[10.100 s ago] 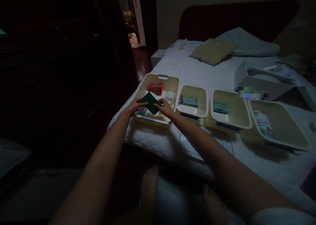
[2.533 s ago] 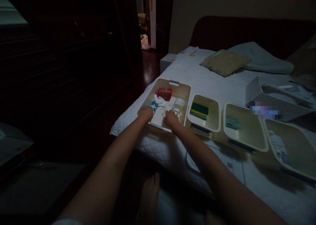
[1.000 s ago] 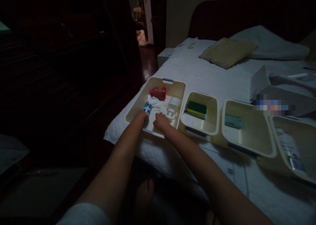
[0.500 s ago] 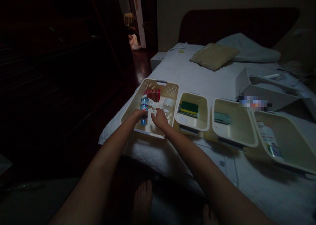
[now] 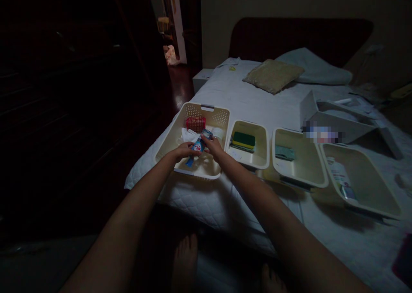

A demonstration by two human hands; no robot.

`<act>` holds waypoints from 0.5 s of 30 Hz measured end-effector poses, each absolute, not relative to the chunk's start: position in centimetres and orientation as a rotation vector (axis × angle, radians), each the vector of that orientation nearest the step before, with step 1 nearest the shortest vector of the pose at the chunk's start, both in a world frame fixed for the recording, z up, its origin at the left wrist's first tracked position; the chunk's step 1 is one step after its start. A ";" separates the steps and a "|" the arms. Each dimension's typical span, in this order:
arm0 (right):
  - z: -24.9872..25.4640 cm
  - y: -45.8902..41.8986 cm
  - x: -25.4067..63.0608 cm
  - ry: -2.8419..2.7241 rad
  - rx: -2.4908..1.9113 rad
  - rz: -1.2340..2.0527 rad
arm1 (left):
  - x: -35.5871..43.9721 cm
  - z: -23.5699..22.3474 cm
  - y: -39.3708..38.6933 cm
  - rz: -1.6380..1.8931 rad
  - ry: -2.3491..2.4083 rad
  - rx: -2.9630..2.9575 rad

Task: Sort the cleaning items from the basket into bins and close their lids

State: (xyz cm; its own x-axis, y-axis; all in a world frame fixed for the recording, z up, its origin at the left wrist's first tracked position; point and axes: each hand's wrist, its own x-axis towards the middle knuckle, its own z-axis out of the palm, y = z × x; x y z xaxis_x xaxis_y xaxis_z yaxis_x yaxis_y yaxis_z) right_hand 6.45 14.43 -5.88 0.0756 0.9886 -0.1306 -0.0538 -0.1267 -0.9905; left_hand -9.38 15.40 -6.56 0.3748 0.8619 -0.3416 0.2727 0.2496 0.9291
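Two hands, left hand (image 5: 184, 150) and right hand (image 5: 213, 147), have their grip pinching one blue bottle (image 5: 198, 146). It is tilted above the perforated basket (image 5: 165, 143)

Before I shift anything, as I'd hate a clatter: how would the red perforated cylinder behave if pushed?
The red perforated cylinder lies on its side, so it may roll. Its many holes suggest something light for its size. The walls of the cream basket would probably stop it.
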 end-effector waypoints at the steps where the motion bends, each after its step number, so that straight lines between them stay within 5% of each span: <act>1: -6.1 14.4 6.4 -1.040 -1.300 1.278 | -9.3 -6.6 15.3 0.538 1.149 1.321; 15: -5.5 12.6 6.0 -1.298 -1.580 0.833 | -8.8 -7.0 15.5 0.575 1.142 1.338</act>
State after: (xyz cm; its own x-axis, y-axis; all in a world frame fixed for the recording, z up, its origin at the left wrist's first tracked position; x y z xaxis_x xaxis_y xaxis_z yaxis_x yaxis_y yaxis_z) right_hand 6.02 12.61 -5.48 0.2220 0.9741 0.0418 0.3679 -0.0440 -0.9288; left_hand -8.85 15.52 -7.02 0.3912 0.8679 -0.3062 0.2707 0.2095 0.9396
